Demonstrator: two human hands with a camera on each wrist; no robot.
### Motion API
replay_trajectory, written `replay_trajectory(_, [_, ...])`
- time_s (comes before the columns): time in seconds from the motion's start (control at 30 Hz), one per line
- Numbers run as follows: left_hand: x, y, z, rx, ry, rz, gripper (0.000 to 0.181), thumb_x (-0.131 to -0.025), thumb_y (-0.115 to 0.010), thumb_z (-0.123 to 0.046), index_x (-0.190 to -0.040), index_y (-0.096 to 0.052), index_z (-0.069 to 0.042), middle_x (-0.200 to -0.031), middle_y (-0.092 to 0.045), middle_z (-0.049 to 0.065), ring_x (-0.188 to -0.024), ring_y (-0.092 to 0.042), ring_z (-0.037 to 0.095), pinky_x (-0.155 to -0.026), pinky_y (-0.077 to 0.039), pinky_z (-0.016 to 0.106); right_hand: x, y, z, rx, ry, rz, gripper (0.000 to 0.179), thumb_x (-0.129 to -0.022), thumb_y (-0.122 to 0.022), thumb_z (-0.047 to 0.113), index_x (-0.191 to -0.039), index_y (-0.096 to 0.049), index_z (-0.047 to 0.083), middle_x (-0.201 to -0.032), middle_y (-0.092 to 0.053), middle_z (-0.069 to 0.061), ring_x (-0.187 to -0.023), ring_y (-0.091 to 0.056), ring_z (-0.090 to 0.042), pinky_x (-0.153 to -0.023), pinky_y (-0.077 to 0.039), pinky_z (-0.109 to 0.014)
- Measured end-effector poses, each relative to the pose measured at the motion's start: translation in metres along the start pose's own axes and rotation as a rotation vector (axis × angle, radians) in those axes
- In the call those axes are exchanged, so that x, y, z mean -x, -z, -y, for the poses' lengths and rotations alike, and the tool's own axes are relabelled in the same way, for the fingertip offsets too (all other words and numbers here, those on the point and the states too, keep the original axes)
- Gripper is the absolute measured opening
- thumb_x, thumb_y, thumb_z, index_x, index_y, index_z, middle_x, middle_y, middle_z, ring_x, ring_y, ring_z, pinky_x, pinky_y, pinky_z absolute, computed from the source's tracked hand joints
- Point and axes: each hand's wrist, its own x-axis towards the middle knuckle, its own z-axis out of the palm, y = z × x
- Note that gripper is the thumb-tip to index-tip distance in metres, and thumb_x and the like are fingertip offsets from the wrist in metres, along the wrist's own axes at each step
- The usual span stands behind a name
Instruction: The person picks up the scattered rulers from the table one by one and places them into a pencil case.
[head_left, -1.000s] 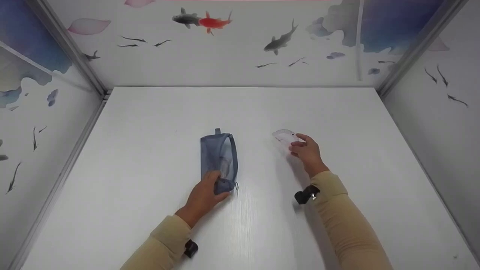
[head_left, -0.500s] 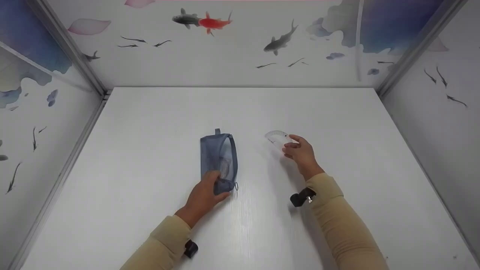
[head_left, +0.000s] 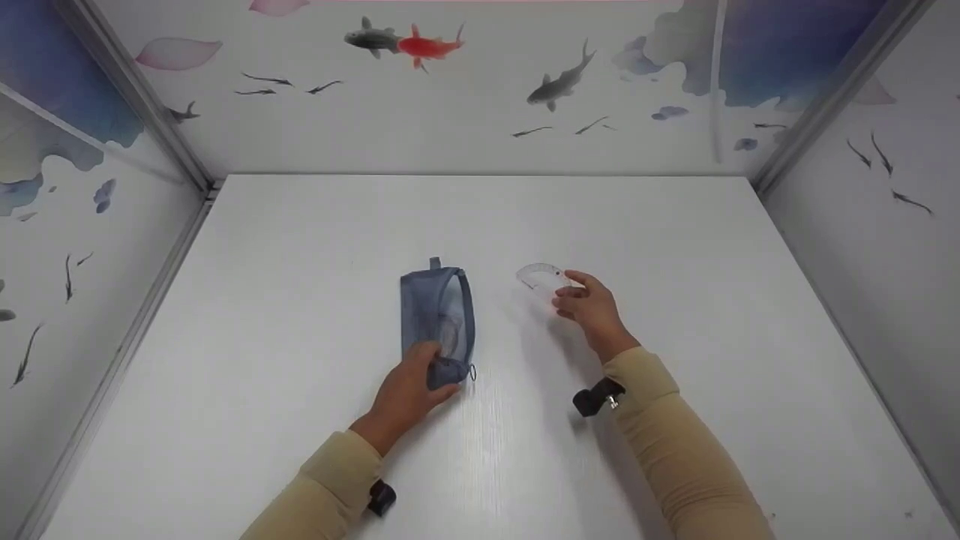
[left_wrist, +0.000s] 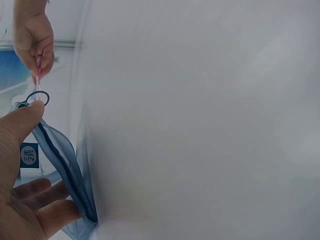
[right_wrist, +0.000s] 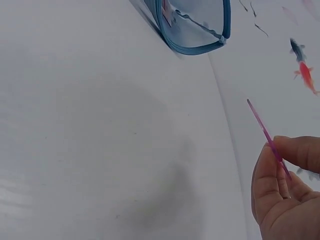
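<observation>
A blue mesh zipper pouch (head_left: pixel 424 307) lies on the white table with its zipped side gaping toward the right. My left hand (head_left: pixel 405 390) grips the pouch's near end, thumb by the zipper ring (left_wrist: pixel 38 97) and fingers along the side. A label (left_wrist: pixel 29 155) shows through the mesh in the left wrist view. To the right, above the table, my right hand (head_left: pixel 596 311) pinches a clear protractor (head_left: pixel 538 277) between thumb and fingers. Seen edge-on in the right wrist view, the protractor (right_wrist: pixel 260 121) looks like a thin pink strip, apart from the pouch.
The white table (head_left: pixel 300 240) is bounded by a back wall (head_left: pixel 480 112) printed with fish and by side walls at left and right. Black camera mounts (head_left: pixel 596 397) sit on both wrists.
My right hand has moved left with the protractor, closer to the pouch. The left hand and the pouch have stayed in place.
</observation>
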Motion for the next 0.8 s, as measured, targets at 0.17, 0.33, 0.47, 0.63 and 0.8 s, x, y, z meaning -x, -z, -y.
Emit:
replay_trajectory(0.17, [0.0, 0.0, 0.001, -0.009, -0.01, -0.006, 0.061, -0.081, -0.079, -0.025, -0.128, -0.046, -0.003, -0.119, -0.055, 0.013, -0.105, -0.058, 0.025, -0.091, -0.049, 0.043, 0.004, -0.006, 0.002, 0.01, 0.004, 0.012, 0.059, -0.092, -0.061, -0.002, -0.145, -0.039, 0.008, -0.12, -0.055, -0.016, -0.102, -0.058, -0.022, -0.096, -0.048, -0.035])
replay_trajectory(0.33, [0.0, 0.0, 0.001, -0.007, -0.009, -0.007, 0.061, -0.081, -0.079, -0.026, -0.127, -0.046, -0.004, -0.117, -0.054, 0.012, -0.103, -0.058, 0.024, -0.089, -0.049, 0.043, 0.008, -0.013, 0.003, 0.037, 0.012, 0.026, 0.059, -0.091, -0.062, -0.002, -0.145, -0.04, 0.009, -0.121, -0.055, -0.016, -0.104, -0.059, -0.024, -0.096, -0.048, -0.035])
replay_trajectory(0.47, [0.0, 0.0, 0.0, 0.0, 0.004, 0.002, 0.06, -0.082, -0.079, -0.027, -0.127, -0.046, -0.005, -0.117, -0.054, 0.011, -0.103, -0.056, 0.024, -0.09, -0.048, 0.043, 0.01, -0.018, 0.003, 0.039, 0.022, 0.044, 0.059, -0.089, -0.062, -0.004, -0.143, -0.041, 0.008, -0.117, -0.056, -0.015, -0.101, -0.06, -0.024, -0.093, -0.05, -0.035])
replay_trajectory(0.63, [-0.001, 0.0, 0.001, 0.004, 0.008, 0.011, 0.06, -0.082, -0.078, -0.028, -0.127, -0.046, -0.006, -0.118, -0.054, 0.01, -0.103, -0.055, 0.023, -0.091, -0.047, 0.043, 0.013, -0.024, 0.004, 0.05, 0.033, 0.063, 0.059, -0.088, -0.063, -0.004, -0.142, -0.042, 0.007, -0.113, -0.057, -0.013, -0.098, -0.06, -0.022, -0.092, -0.05, -0.035])
replay_trajectory(0.8, [-0.001, 0.001, 0.001, 0.003, 0.0, 0.006, 0.06, -0.083, -0.078, -0.029, -0.128, -0.045, -0.005, -0.119, -0.054, 0.011, -0.104, -0.056, 0.024, -0.091, -0.047, 0.044, 0.016, -0.03, 0.004, 0.069, 0.031, 0.072, 0.058, -0.089, -0.064, -0.003, -0.141, -0.044, 0.009, -0.116, -0.057, -0.014, -0.102, -0.06, -0.024, -0.094, -0.05, -0.036])
